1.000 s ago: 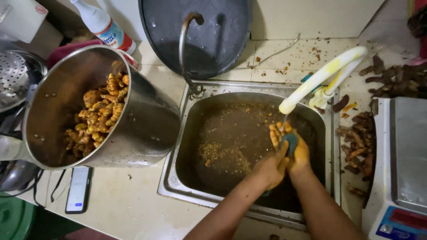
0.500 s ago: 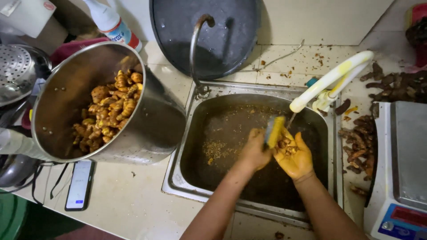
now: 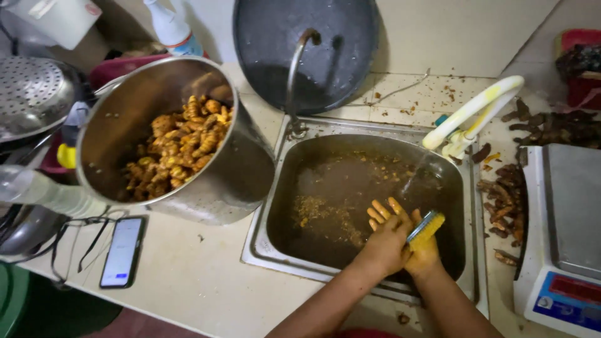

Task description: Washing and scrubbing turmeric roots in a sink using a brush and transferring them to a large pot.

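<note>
Over the sink (image 3: 278, 188), near its front rim: right hand (image 3: 421, 253) clenched on a small scrub brush (image 3: 427, 226), left hand (image 3: 387, 233) fingers spread, against the right hand; whether it holds anything, cannot tell. Brush likely light, stiff, slippery when wet; best gripped along its back.

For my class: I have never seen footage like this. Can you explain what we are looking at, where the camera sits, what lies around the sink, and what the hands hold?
The picture comes from a camera worn on a person's head, looking down, so the two bare arms entering from the bottom are that person's own. There is no machine. Both hands meet over a steel sink of murky brown water. The left hand has its fingers spread; the right hand holds a small brush with yellow bristles. Whether anything lies between the hands I cannot tell. Left of the sink a big tilted steel pot holds yellow-orange roots. A phone lies on the counter. On the right are dark root scraps and a kitchen scale.
</note>
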